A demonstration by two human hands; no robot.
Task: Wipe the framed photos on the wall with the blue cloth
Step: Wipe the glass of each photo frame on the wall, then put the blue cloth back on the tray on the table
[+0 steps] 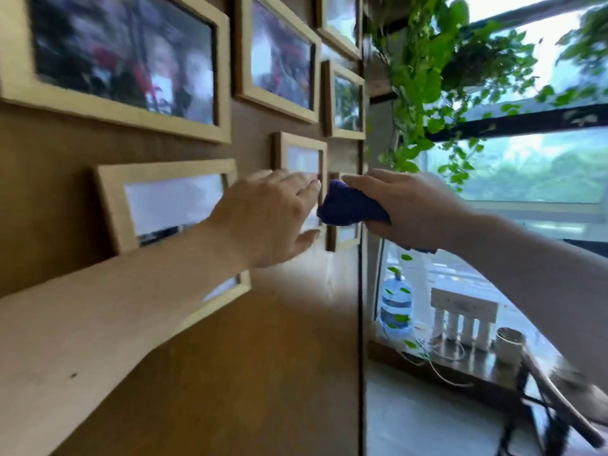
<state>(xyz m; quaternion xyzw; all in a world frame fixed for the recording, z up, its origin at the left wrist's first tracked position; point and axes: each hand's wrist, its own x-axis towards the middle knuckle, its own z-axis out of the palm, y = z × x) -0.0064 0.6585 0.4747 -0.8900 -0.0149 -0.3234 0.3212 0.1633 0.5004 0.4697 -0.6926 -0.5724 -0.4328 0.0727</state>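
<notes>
right hand [408, 205] fingers clamped on blue cloth [348, 205] at wall edge [362, 291] | left hand [266, 212] fingers spread over small frame [301, 159] | water bottle [396, 304] on sill

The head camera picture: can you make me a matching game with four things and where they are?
Things:
1. cloth
2. left hand
3. water jug
4. plant

Places:
A. hanging down by the window, top right
B. bunched in the right hand
C. low down by the window
D. open, reaching toward a small frame

Pairs: 1-B, 2-D, 3-C, 4-A
</notes>
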